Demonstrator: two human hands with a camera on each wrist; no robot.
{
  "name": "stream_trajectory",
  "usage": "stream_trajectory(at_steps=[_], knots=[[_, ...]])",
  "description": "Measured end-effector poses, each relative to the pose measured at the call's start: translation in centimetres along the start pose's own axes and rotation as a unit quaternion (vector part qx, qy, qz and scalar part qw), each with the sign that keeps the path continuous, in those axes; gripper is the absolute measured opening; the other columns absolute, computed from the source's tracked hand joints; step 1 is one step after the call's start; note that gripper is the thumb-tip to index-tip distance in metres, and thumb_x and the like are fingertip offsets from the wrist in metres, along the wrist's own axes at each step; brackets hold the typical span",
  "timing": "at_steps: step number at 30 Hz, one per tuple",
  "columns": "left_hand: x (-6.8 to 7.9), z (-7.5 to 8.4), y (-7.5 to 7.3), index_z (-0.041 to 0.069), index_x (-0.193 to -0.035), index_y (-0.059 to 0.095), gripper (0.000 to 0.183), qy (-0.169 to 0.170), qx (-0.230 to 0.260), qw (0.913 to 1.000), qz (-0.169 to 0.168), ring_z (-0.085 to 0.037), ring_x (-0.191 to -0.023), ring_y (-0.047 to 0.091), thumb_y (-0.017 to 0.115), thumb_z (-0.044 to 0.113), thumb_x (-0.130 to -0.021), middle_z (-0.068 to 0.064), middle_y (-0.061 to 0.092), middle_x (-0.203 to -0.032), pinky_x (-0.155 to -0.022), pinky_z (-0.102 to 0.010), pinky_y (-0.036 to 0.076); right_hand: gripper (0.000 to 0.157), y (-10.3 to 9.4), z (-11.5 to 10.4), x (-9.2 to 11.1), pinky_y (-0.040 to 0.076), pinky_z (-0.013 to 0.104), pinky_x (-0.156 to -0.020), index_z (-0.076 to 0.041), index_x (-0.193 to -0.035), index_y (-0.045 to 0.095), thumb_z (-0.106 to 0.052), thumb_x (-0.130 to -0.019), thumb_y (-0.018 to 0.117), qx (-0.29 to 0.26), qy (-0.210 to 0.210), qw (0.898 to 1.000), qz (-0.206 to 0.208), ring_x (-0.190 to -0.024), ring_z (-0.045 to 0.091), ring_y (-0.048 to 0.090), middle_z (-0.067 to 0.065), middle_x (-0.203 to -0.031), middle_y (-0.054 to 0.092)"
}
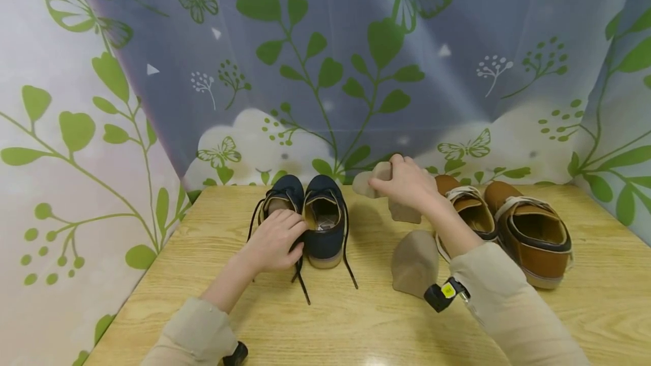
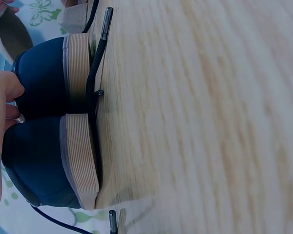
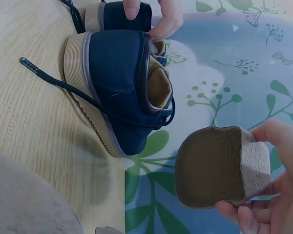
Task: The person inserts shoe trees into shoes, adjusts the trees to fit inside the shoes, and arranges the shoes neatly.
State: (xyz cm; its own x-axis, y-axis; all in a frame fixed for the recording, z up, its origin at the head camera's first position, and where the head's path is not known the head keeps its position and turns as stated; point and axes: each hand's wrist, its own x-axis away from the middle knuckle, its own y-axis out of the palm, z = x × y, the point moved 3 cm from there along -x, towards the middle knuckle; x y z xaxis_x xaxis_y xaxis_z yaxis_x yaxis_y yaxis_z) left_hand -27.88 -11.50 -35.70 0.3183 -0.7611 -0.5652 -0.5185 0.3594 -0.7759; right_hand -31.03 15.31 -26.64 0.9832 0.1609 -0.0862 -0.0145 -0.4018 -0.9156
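A pair of navy lace-up shoes stands side by side on the table. My left hand grips the left navy shoe at its heel and collar, beside the right navy shoe. Something greyish-brown shows inside the left shoe's opening. Off to the right, my right hand holds a hollow beige moulded shoe insert above the table, fingers and thumb at its edges. One similar insert lies nearer me, and another greyish piece is below the right hand.
Brown lace-up shoes with pale laces stand at the right, close to my right forearm. Black laces trail from the navy shoes onto the wooden table. A leaf-patterned cloth hangs behind the table.
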Motion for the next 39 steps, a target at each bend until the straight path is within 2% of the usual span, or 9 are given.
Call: stream_trajectory(at_steps=[7,16,18,21,25,30,35,39], knots=[[0.1,0.0,-0.2,0.007,-0.093,0.061,0.020,-0.003,0.005,1.0000,0.000,-0.025,-0.089,0.055,0.061,0.019,-0.077,-0.007,0.058,-0.092,-0.082,-0.040,0.043,0.070,-0.4,-0.6,0.6,0.041,0.054,-0.082,0.001,-0.135,0.037,-0.050,-0.087,0.048,-0.012,-0.016,1.000,-0.006,-0.108,0.040,0.048,0.021,-0.126,0.045],[0.0,0.0,-0.3,0.008,-0.093,0.063,0.022,-0.009,0.002,0.9999,-0.010,-0.023,-0.087,0.054,0.063,0.026,-0.080,-0.005,0.058,-0.090,-0.081,-0.039,0.043,0.070,-0.5,-1.5,1.0,0.041,0.051,-0.088,0.003,-0.138,0.034,-0.044,-0.088,0.047,-0.074,-0.046,0.996,-0.016,-0.111,0.038,0.049,0.022,-0.131,0.045],[0.0,0.0,-0.3,0.008,-0.094,0.063,0.022,-0.010,0.003,0.9999,-0.012,-0.023,-0.087,0.054,0.063,0.026,-0.080,-0.005,0.058,-0.091,-0.081,-0.039,0.043,0.069,-0.5,-1.7,1.1,0.043,0.049,-0.085,0.002,-0.137,0.036,-0.045,-0.088,0.048,-0.079,-0.048,0.996,-0.020,-0.104,0.035,0.054,0.021,-0.128,0.047],[0.0,0.0,-0.2,0.008,-0.094,0.063,0.022,-0.012,0.002,0.9998,-0.018,-0.023,-0.089,0.054,0.063,0.025,-0.080,-0.005,0.059,-0.092,-0.082,-0.039,0.043,0.064,-0.4,-1.8,1.4,0.047,0.043,-0.076,0.000,-0.133,0.040,-0.044,-0.087,0.050,-0.090,-0.052,0.994,-0.027,-0.086,0.027,0.061,0.018,-0.118,0.054],[0.1,0.0,-0.2,0.008,-0.096,0.063,0.022,-0.013,0.003,0.9997,-0.020,-0.024,-0.090,0.055,0.062,0.024,-0.080,-0.006,0.060,-0.095,-0.083,-0.040,0.043,0.060,-0.2,-2.0,1.7,0.048,0.036,-0.066,-0.001,-0.130,0.043,-0.044,-0.088,0.051,-0.109,-0.062,0.991,-0.042,-0.067,0.018,0.061,0.014,-0.106,0.057],[0.3,0.0,-0.2,0.008,-0.096,0.065,0.022,-0.012,0.007,0.9998,-0.011,-0.023,-0.090,0.056,0.062,0.022,-0.079,-0.006,0.061,-0.095,-0.083,-0.040,0.043,0.057,0.0,-2.6,2.0,0.048,0.033,-0.062,-0.004,-0.127,0.045,-0.045,-0.088,0.053,-0.117,-0.072,0.989,-0.056,-0.063,0.015,0.061,0.011,-0.099,0.059],[0.3,0.0,-0.4,0.007,-0.095,0.066,0.022,-0.013,0.010,0.9999,-0.001,-0.024,-0.090,0.057,0.063,0.021,-0.078,-0.007,0.062,-0.095,-0.083,-0.040,0.043,0.050,0.1,-3.7,2.7,0.047,0.034,-0.052,-0.008,-0.120,0.049,-0.046,-0.088,0.053,-0.123,-0.078,0.987,-0.072,-0.060,0.019,0.059,0.009,-0.087,0.060],[0.2,0.0,-0.4,0.006,-0.095,0.067,0.022,-0.014,0.009,0.9999,-0.002,-0.025,-0.091,0.057,0.063,0.020,-0.078,-0.007,0.063,-0.095,-0.084,-0.040,0.043,0.052,0.4,-4.6,2.8,0.046,0.033,-0.051,-0.007,-0.120,0.049,-0.046,-0.087,0.055,-0.118,-0.075,0.987,-0.077,-0.058,0.019,0.057,0.008,-0.081,0.059]])
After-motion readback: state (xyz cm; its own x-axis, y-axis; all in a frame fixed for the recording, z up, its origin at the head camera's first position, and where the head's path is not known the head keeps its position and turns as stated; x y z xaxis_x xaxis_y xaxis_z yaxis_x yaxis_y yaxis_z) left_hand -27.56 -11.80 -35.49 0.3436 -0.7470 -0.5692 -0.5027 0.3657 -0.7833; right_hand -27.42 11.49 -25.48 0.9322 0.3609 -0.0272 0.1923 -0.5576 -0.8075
